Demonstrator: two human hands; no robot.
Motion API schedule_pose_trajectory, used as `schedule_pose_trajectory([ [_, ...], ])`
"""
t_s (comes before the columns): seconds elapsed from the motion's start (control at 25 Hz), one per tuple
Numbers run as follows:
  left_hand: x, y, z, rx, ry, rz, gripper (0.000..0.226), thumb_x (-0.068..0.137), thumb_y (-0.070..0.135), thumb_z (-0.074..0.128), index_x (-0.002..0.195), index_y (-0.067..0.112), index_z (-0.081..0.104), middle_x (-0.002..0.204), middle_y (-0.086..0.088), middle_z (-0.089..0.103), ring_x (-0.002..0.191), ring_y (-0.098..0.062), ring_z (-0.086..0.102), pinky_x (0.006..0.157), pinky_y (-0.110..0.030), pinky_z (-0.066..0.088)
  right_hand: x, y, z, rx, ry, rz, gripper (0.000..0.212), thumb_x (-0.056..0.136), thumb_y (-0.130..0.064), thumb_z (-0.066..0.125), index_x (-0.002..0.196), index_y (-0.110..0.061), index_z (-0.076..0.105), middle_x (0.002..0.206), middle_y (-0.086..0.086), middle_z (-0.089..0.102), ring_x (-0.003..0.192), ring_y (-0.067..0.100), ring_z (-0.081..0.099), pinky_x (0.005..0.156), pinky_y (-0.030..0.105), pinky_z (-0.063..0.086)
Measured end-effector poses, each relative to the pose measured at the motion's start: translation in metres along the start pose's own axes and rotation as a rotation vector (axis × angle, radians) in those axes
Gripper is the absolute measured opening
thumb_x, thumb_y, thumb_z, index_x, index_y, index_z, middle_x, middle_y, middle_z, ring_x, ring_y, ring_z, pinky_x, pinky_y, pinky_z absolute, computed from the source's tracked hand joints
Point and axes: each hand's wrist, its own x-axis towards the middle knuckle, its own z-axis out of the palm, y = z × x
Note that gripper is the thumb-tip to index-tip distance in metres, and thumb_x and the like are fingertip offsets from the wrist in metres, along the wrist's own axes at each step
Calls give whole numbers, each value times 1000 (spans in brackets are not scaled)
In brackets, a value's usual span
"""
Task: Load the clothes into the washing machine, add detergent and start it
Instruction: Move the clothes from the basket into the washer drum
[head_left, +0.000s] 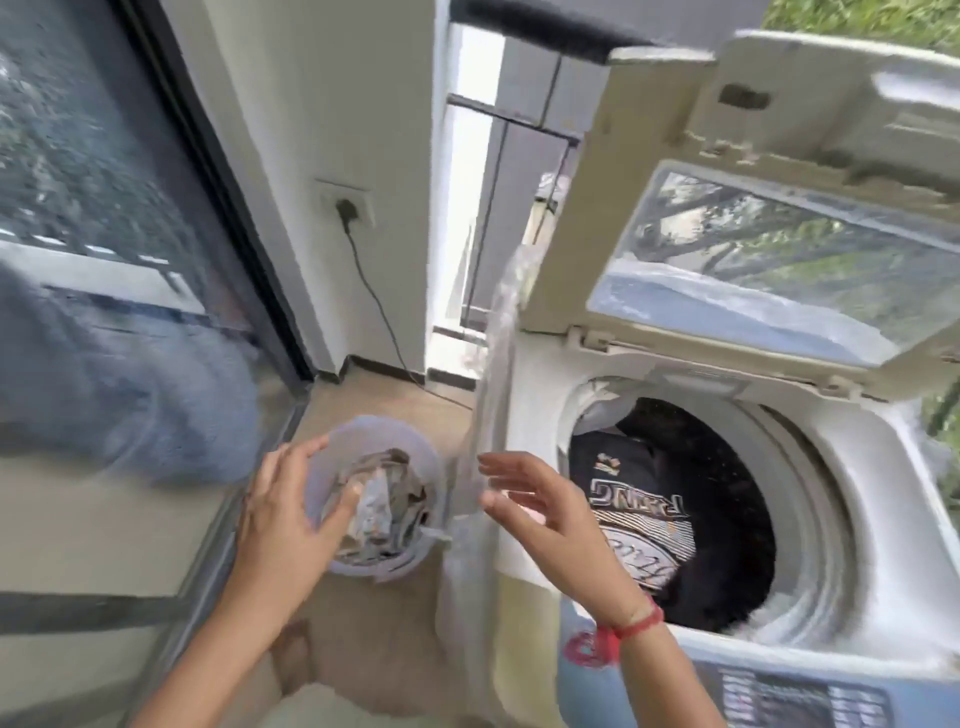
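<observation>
Lilac bucket (434, 467) — left hand (288, 519) inside (grip unclear) | right hand (550, 519) fingers spread

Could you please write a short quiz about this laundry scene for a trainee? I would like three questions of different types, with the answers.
1. True or false: the lid of the washing machine is closed.
2. Where does the bucket of clothes stand? A. on the floor beside the machine. B. on a chair. C. on a shelf.
3. Which hand reaches into the bucket?

Key
1. False: it stands open.
2. A.
3. The left hand. The right hand is open and holds nothing.
</observation>
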Motion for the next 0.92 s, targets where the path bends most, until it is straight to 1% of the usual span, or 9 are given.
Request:
schedule_pose_trajectory([
  [0.08, 10, -64, -38, 13, -41, -54, 63, 71, 52, 53, 118, 11, 56, 112, -8, 56, 106, -28, 53, 90, -31, 38, 29, -21, 54, -24, -21, -26, 27, 89, -26, 64, 115, -23, 63, 112, -13, 66, 107, 2, 60, 92, 17, 47],
  [0.16, 24, -119, -69, 22, -116, -116, 66, 69, 56, 47, 116, 9, 57, 111, -9, 58, 107, -30, 54, 90, -30, 38, 57, -28, 101, -112, -19, -26, 28, 89, -29, 63, 116, -23, 62, 113, -13, 65, 106, 0, 59, 90, 14, 45],
  [0.28, 51, -177, -105, 67, -227, -106, 65, 69, 58, 43, 114, 13, 58, 111, -3, 59, 107, -21, 54, 88, -29, 38, 96, -21, 162, -233, -48, 40, 29, 89, -27, 63, 118, -23, 60, 116, -8, 62, 105, 2, 57, 88, 10, 41],
  [0.44, 82, -248, -105, 144, -396, -182, 52, 76, 49, 56, 112, 12, 61, 112, -10, 61, 108, -30, 58, 87, -36, 43, 135, 15, 214, -198, -89, 225, 25, 89, -22, 64, 113, -20, 63, 112, -4, 63, 102, 10, 60, 90, 24, 47],
  [0.52, 92, -279, -83, 182, -482, -235, 44, 79, 40, 62, 112, 11, 61, 111, -12, 61, 105, -32, 59, 88, -36, 43, 153, 49, 234, -141, -60, 342, 20, 88, -17, 65, 108, -16, 64, 106, -1, 65, 95, 6, 62, 88, 26, 49],
  [0.6, 100, -307, -50, 220, -588, -296, 37, 81, 29, 68, 114, 13, 60, 114, -10, 60, 107, -32, 58, 90, -35, 41, 168, 93, 254, -97, -29, 444, 12, 88, -14, 65, 99, -18, 64, 95, 0, 67, 82, -6, 61, 80, 20, 49],
  [0.68, 105, -336, -5, 229, -721, -296, 40, 82, 33, 67, 117, 14, 58, 117, -10, 59, 112, -30, 55, 94, -34, 40, 183, 144, 275, -50, -4, 567, 3, 89, -17, 63, 91, -19, 62, 83, -7, 64, 80, 1, 60, 71, 15, 44],
  [0.8, 110, -372, 69, 327, -953, -143, 48, 83, 42, 57, 124, 18, 52, 124, -7, 54, 123, -26, 47, 107, -35, 31, 208, 221, 306, -56, 24, 705, 3, 91, -18, 61, 89, -16, 63, 79, -7, 61, 85, 14, 57, 64, 15, 40],
  [0.92, 120, -408, 142, 501, -992, 31, 45, 86, 33, 55, 128, 17, 47, 133, -7, 48, 132, -22, 36, 115, -34, 13, 236, 306, 341, -102, -14, 786, 24, 87, -14, 63, 110, -6, 63, 97, 1, 60, 95, 15, 56, 79, 20, 40],
])
